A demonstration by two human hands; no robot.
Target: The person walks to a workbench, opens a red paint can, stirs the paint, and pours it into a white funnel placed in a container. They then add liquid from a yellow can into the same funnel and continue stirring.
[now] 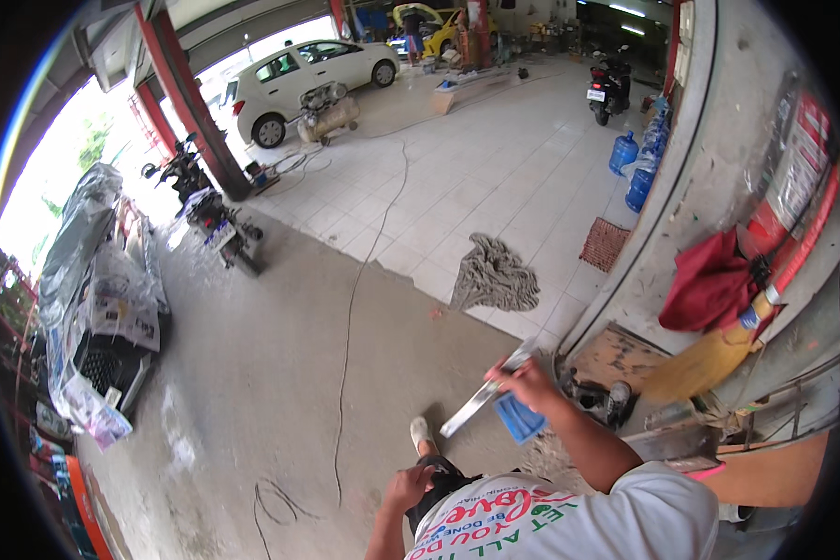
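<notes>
My right hand (523, 383) grips a long flat silver bar (467, 414), tilted out to the left over the floor. A blue flat object (518, 420) is just below the same hand, apparently held with it; its kind is unclear. My left hand (409, 485) is beside my dark shorts at the lower middle, fingers curled, and what is in them, if anything, is hidden. One light shoe (419, 433) shows below me.
Right: doorway wall, broom (681, 364), shoes (616, 403), blue water jugs (623, 154). Ahead: grey rag (495, 280) on tiles, cable (364, 271) along the concrete. Left: motorbike (224, 233), wrapped vehicle parts (112, 317). Back: white car (308, 79), air compressor (325, 114), a person (411, 37).
</notes>
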